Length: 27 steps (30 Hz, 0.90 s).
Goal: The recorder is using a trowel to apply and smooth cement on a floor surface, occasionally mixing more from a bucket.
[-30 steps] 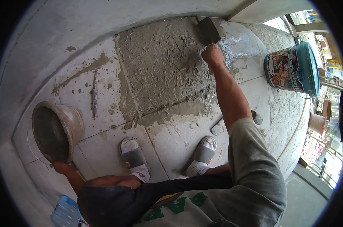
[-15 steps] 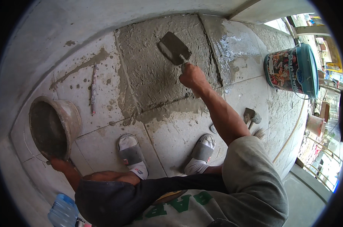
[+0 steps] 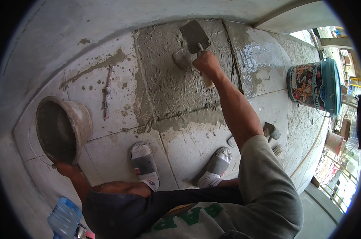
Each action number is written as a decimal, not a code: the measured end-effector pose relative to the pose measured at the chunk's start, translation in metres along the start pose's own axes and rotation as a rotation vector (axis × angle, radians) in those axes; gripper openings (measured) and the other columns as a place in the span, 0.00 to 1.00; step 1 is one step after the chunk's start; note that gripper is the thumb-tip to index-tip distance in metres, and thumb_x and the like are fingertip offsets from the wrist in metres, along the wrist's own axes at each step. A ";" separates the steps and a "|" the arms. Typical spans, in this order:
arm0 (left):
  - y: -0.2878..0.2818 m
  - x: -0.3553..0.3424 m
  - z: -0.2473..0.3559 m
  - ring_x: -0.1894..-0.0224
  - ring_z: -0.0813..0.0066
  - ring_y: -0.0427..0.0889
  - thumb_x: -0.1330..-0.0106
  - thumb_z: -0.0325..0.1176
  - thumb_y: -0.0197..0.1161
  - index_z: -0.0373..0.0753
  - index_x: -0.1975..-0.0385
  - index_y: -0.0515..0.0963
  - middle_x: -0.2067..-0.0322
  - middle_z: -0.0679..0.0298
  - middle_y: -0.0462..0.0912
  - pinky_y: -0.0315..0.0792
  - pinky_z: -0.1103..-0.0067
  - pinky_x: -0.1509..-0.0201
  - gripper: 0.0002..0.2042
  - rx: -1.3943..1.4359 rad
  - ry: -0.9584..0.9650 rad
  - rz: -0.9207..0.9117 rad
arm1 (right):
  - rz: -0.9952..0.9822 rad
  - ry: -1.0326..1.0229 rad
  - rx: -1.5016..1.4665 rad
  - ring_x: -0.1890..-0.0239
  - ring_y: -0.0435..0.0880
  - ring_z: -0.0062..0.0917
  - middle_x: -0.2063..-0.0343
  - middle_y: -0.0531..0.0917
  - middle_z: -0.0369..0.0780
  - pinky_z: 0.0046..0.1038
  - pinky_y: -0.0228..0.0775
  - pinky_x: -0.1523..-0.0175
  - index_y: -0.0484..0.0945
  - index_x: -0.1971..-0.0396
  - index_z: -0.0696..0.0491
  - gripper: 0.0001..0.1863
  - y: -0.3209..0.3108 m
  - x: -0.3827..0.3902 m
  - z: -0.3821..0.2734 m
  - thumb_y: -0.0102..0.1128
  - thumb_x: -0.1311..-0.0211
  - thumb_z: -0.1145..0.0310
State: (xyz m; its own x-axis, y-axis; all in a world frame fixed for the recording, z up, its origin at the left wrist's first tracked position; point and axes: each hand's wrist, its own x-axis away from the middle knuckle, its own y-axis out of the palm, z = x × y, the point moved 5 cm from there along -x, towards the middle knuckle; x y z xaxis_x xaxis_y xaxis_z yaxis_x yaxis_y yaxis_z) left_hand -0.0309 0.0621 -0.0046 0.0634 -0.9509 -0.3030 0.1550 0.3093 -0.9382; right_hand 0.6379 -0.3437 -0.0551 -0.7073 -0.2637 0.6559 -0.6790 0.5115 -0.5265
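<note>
Right hand (image 3: 207, 63) gripped a trowel (image 3: 194, 35), left hand (image 3: 65, 169) a bucket (image 3: 81, 117).
A thin stick (image 3: 107, 96) lay between bucket and mortar (image 3: 166, 85).

Trowel (image 3: 195, 36): flat grey blade toward 11 o'clock, pale handle toward 5; contact with the mortar below unclear. Mortar (image 3: 168, 85): wet, grey, ridged layer at 12 o'clock. Bucket (image 3: 81, 119): round, cement-stained, wire-handled, at 9 o'clock; mouth open, tilt uncertain.
</note>
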 end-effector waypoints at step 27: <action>-0.023 0.017 0.022 0.63 0.65 0.82 0.35 0.41 0.54 0.29 0.61 0.80 0.63 0.55 0.83 0.74 0.68 0.56 0.19 0.398 -0.166 -0.078 | 0.087 -0.477 0.888 0.62 0.85 0.38 0.67 0.84 0.48 0.39 0.77 0.58 0.77 0.57 0.54 0.13 0.022 0.008 -0.075 0.50 0.41 0.72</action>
State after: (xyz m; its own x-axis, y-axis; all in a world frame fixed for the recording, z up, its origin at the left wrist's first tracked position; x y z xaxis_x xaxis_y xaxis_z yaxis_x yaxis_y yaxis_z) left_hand -0.0115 0.0390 0.0155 0.1884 -0.9669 -0.1721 0.5313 0.2478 -0.8101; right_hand 0.6323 -0.2733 -0.0204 -0.6344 -0.6530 0.4136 -0.3841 -0.1980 -0.9018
